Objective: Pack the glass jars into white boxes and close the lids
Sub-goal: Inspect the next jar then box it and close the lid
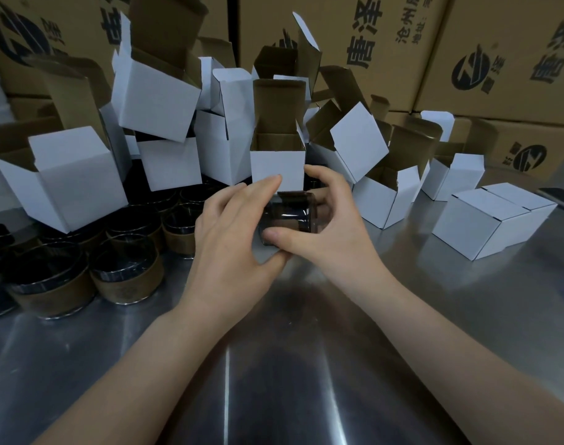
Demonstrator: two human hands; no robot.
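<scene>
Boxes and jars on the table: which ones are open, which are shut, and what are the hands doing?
Jar in the hands: tipped sideways, not boxed yet.
Left hand: holds the jar.
Right hand: grips the jar.
Box behind the hands: upright, lid open.
Boxes on the right: lids closed.
Pile of boxes: open, tumbled.
Jars on the left: standing, unpacked.

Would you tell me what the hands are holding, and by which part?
One dark glass jar: the right hand pinches its wall between thumb and fingers, the left hand clasps its left side.
</scene>
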